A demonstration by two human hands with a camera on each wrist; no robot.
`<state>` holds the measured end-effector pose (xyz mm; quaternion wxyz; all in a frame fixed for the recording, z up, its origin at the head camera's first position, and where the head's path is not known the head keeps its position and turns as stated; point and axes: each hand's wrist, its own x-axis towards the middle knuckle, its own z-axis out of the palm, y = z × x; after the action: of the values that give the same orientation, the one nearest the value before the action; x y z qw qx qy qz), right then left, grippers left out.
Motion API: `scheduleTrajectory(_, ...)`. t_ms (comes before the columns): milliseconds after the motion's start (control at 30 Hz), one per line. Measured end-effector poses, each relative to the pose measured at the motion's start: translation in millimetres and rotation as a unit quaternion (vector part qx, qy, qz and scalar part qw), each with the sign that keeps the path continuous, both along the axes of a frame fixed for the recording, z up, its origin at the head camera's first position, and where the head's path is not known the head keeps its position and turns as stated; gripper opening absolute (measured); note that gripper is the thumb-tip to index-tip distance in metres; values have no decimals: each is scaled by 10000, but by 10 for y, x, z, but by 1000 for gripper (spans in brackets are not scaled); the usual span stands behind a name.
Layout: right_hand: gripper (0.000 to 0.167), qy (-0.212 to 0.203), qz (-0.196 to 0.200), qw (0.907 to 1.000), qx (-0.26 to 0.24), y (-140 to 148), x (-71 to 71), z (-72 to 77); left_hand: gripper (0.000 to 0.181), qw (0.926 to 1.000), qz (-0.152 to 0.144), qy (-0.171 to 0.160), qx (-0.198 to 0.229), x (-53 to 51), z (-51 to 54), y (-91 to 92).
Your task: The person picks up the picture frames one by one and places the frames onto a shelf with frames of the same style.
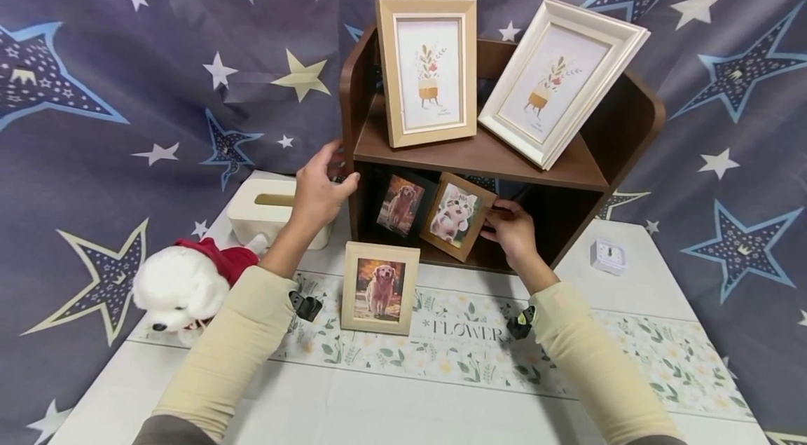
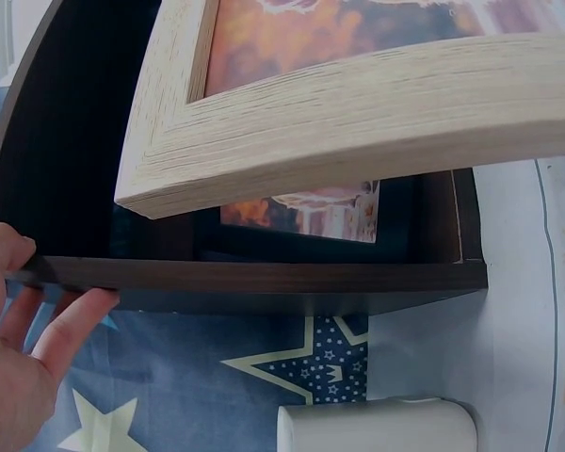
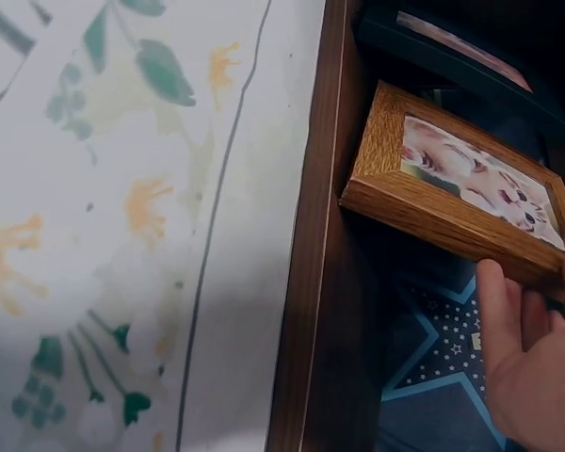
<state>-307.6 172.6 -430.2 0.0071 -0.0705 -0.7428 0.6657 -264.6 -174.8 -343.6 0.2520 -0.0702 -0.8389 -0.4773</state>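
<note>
steadying the shelf unit (image 1: pixel 450 158) seems to be the left hand's (image 1: pixel 318 186) part: its thumb and fingers grip the left side panel (image 1: pixel 354 196) from both faces. the right hand (image 1: pixel 513 231) pinches the right edge of the brown cat frame (image 1: pixel 455 216), which sits tilted in the lower compartment, just beside the black dog frame (image 1: pixel 401 207). the step in hand looks like placing or straightening it; i cannot tell which, nor whether its whole base rests on the wood. the next move likely calls for a light edge grip, turning the frame level without knocking its neighbour. a pale wood frame (image 1: pixel 380 289) is on the counter (image 1: pixel 403 396) in front; above are a tan frame (image 1: pixel 431 73) and a tilted white frame (image 1: pixel 561 84).
</note>
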Motion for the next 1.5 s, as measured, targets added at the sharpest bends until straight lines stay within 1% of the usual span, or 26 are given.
scheduleTrajectory(200, 44, 59, 113, 9997, 195, 38, 63, 14, 59, 10000, 33, 33, -23, 8, 7, 7)
scheduleTrajectory(433, 41, 104, 180, 9997, 113, 46, 130, 33, 59, 10000, 23, 12, -20, -1, 4, 9)
scheduleTrajectory(667, 43, 157, 515, 9983, 215, 54, 236, 16, 59, 10000, 8, -43, 18, 8, 12, 21)
scheduleTrajectory(900, 41, -42, 618, 9975, 335, 49, 320, -22, 59, 10000, 38, -87, -19, 15, 24, 20)
scheduleTrajectory(1100, 43, -239, 835, 9958, 296, 39, 399, -43, 59, 10000, 11, -80, 9, 14, 18, 24)
scheduleTrajectory(1300, 45, -240, 1092, 9934, 267, 35, 473, -60, 59, 10000, 63, -44, -41, 10, 17, 25)
scheduleTrajectory(1500, 44, -284, 1180, 9924, 213, 24, 523, -89, 58, 10000, 69, -58, -35, 10, 18, 24)
